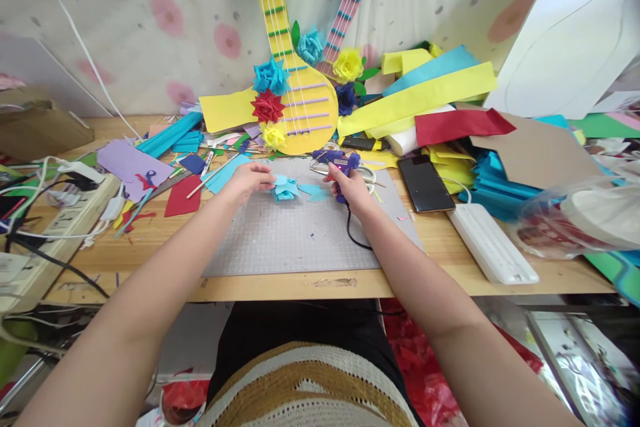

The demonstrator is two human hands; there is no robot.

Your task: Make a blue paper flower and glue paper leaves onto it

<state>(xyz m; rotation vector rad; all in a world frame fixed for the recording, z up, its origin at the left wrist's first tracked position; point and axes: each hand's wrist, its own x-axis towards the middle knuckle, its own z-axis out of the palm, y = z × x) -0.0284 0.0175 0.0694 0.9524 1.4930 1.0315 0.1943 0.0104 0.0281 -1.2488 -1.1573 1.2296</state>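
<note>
At the far part of the grey cutting mat (pixel 300 247), my left hand (pixel 253 180) has its fingers together at the left edge of a light blue paper flower (pixel 285 189). More light blue paper pieces (pixel 315 193) lie just right of the flower. My right hand (pixel 350 185) is wrapped round a purple hot glue gun (pixel 336 159), its nozzle pointing left. A black cord (pixel 353 233) runs down from the gun's handle. White-handled scissors (pixel 369 175) lie partly hidden behind my right hand.
A yellow paper guitar (pixel 310 107) with paper flowers leans at the back. Right of the mat are a black phone (pixel 425 184) and a white power strip (pixel 493 243). Coloured paper strips (pixel 420 100) are heaped behind. Another power strip (pixel 65 227) with cables stands left.
</note>
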